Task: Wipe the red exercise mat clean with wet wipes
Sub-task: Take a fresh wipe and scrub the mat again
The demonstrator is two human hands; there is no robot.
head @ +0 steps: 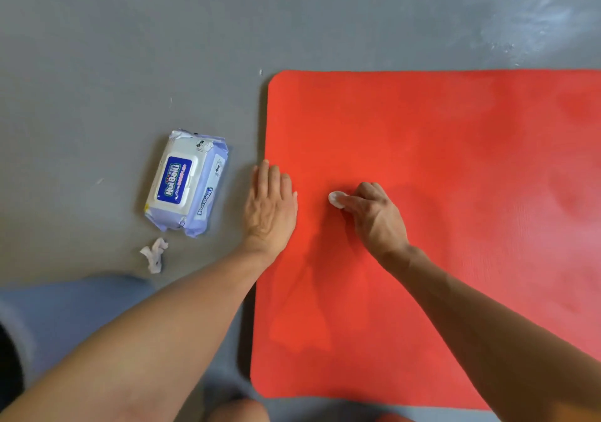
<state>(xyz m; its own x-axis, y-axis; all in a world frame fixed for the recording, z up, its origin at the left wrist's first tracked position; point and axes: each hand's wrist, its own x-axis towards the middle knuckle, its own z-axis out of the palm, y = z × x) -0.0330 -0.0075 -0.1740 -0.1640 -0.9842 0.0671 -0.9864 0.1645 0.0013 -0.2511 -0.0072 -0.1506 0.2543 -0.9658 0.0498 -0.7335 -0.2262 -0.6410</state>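
The red mat (439,194) lies flat on the grey floor (113,64). The left hand (270,205) presses flat, fingers straight, on the mat's left edge. The right hand (374,213) pinches a wadded wipe (336,199) against the mat, just right of the left hand. Left of the mat sit the wipes pack (187,182) and a crumpled used wipe (153,254).

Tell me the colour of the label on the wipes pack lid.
Dark blue label with white lettering, seen in the head view.

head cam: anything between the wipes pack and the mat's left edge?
Only bare grey floor lies between the wipes pack and the red mat in the head view. The left hand straddles the mat's edge nearer the camera.
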